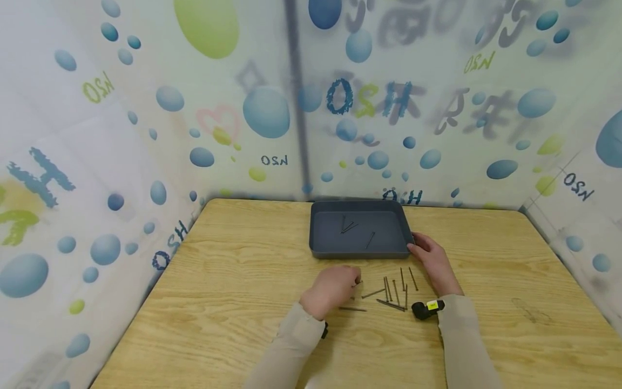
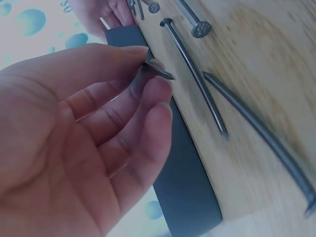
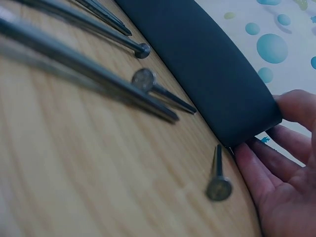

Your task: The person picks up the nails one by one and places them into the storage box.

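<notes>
A dark grey rectangular tray stands near the table's back edge, with several thin nails lying inside. In front of it, my left hand is low over the table. Its thumb and fingertips pinch a nail, whose pointed end sticks out in the left wrist view; the rest is hidden by the fingers. My right hand grips the tray's near right corner, with the thumb high on the wall and the other fingers lower down. Loose nails lie scattered on the wood between both hands.
The light wooden table meets a printed cloth wall right behind the tray. More cloth hangs at the left and right sides. A black wrist camera sits by the right sleeve, close to the loose nails.
</notes>
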Demonstrator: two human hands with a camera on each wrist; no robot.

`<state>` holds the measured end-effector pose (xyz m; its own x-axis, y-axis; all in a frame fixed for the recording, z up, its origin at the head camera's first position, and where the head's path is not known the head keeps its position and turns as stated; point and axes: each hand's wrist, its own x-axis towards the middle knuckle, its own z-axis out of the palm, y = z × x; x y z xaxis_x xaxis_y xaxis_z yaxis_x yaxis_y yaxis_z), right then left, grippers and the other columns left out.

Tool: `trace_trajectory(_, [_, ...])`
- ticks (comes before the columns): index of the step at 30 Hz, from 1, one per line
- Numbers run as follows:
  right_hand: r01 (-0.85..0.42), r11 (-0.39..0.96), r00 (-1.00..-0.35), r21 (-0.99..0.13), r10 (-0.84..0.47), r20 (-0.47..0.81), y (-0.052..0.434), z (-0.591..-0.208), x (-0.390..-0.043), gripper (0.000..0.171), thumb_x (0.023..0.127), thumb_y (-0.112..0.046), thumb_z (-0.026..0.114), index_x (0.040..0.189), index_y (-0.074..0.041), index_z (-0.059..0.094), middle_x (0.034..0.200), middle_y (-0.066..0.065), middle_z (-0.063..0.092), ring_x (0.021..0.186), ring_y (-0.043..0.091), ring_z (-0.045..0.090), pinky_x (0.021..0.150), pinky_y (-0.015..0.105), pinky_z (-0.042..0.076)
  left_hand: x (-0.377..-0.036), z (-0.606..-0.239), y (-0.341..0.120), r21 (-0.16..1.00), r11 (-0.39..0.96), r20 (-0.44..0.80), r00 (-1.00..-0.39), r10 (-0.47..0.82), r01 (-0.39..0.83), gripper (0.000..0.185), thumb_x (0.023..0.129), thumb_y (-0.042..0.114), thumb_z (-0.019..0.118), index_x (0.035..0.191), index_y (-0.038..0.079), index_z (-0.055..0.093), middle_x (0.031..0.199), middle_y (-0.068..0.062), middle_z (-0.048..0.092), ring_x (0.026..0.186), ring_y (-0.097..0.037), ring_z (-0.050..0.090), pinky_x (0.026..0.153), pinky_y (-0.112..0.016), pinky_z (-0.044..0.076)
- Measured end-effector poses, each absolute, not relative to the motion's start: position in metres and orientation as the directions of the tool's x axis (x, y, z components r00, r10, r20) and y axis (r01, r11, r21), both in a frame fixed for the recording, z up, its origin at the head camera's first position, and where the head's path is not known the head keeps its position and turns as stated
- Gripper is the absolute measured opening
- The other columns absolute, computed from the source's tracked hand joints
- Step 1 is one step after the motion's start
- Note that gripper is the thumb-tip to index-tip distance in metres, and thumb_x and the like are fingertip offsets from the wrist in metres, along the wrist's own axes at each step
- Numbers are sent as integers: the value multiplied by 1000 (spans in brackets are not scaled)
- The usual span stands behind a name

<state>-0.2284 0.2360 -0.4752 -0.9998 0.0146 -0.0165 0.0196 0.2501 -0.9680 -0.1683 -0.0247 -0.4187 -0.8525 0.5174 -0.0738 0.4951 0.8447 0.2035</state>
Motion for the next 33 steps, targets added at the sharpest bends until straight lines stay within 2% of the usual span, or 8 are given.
trace_trajectory(7, [29,241,-1000,-970,13,-26,235,-470,-225,55,90,-26,54,138,-7,34,139,14,33,126,27,31,100,43,27,-170,-419,-26,241,824,-49,-841,539,513,30,87,12,57,117,18,57,106,5,62,88,-10,59,70,-23,46])
trace_trajectory(11, [36,230,-999,-973,13,-34,231,-461,-221,53,91,-21,53,137,-4,34,139,17,32,127,30,30,100,45,26,-171,-418,-27,256,804,-33,-826,562,537,32,87,9,57,117,19,59,110,7,60,94,-10,58,76,-23,45])
trace_trajectory(17, [37,225,-999,-974,13,-35,230,-457,-219,53,91,-20,52,137,-3,33,139,18,31,127,30,29,100,45,25,-174,-417,-28,277,794,12,-828,561,542,23,86,13,59,107,18,63,100,6,63,83,-9,59,68,-22,46])
trace_trajectory(22, [31,233,-999,-972,15,-29,235,-469,-226,54,91,-25,53,137,-7,34,139,15,33,127,28,31,100,44,27,-175,-418,-30,324,773,24,-821,570,546,15,87,17,59,101,17,65,93,7,63,75,-4,56,63,-19,44])
trace_trajectory(27, [35,257,-999,-966,31,-28,238,-479,-230,56,90,-32,54,137,-10,35,139,12,34,126,26,32,99,42,29,-177,-416,-30,392,727,52,-803,594,564,13,87,20,58,97,18,67,86,11,62,67,2,52,61,-16,42])
trace_trajectory(33, [26,251,-999,-968,33,-18,238,-481,-232,56,89,-33,54,137,-10,36,138,11,36,125,25,34,99,42,29,-175,-410,-26,450,667,86,-772,630,595,14,88,23,57,96,20,67,84,15,62,65,6,50,60,-14,42])
